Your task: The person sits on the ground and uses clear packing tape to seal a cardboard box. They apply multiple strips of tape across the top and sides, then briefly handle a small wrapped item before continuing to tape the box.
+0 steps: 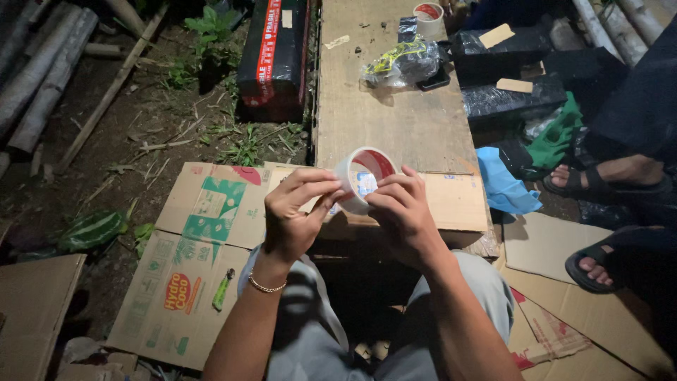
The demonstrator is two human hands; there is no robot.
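Both your hands, left hand [293, 215] & right hand [402, 212], pinch tape roll [363, 176] over counter [395, 113]; loose grip = roll prob drops.

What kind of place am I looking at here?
Probably an outdoor makeshift packing spot at night. Bare soil with weeds lies beside a long wooden plank table, flattened brown cardboard boxes cover the ground, and both hands hold a white roll of packing tape.

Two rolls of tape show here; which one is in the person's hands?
The near roll of tape, gripped by both the left hand and right hand. The other roll sits untouched at the board's far end.
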